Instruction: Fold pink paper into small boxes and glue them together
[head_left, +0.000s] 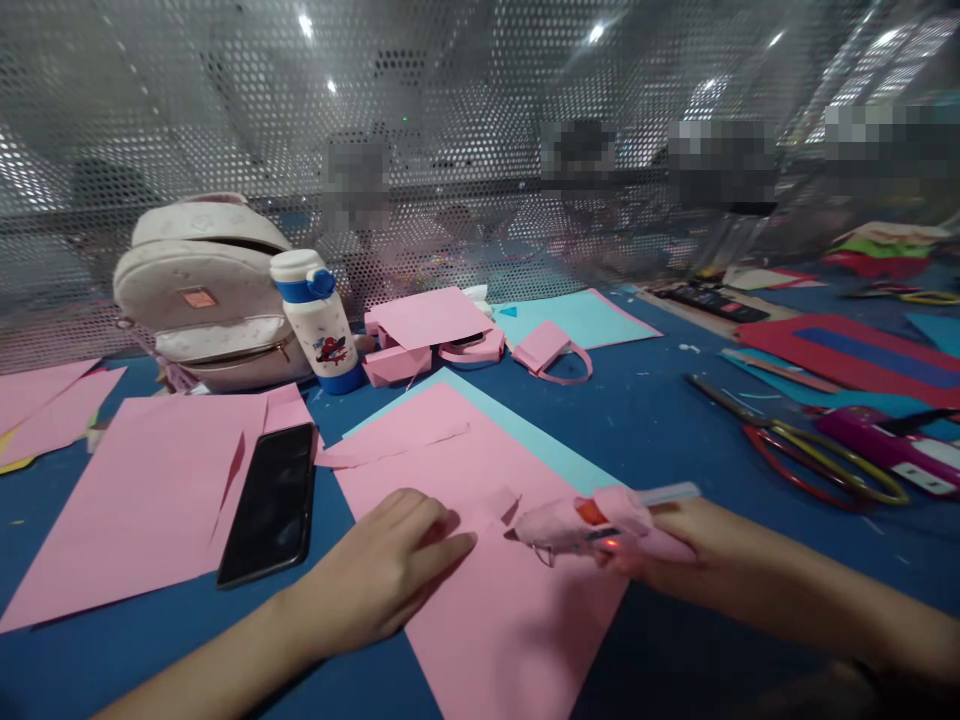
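Observation:
My right hand (679, 550) is closed round a pink glue gun (592, 520), its nozzle aimed left at a small pink paper piece (501, 503) lying on a large pink sheet (480, 560). A clear glue stick pokes out of the gun's back. My left hand (394, 570) rests on the pink sheet with its fingers curled and the fingertips pressing down just left of the small piece. A light blue sheet (540, 440) lies under the pink one.
A black phone (271, 505) lies on another pink sheet (142, 500) at the left. A white backpack (202, 290), a bottle (319, 320) and pink paper bags (431, 335) stand at the back before a perforated screen. Scissors (810, 450) and coloured paper lie at the right.

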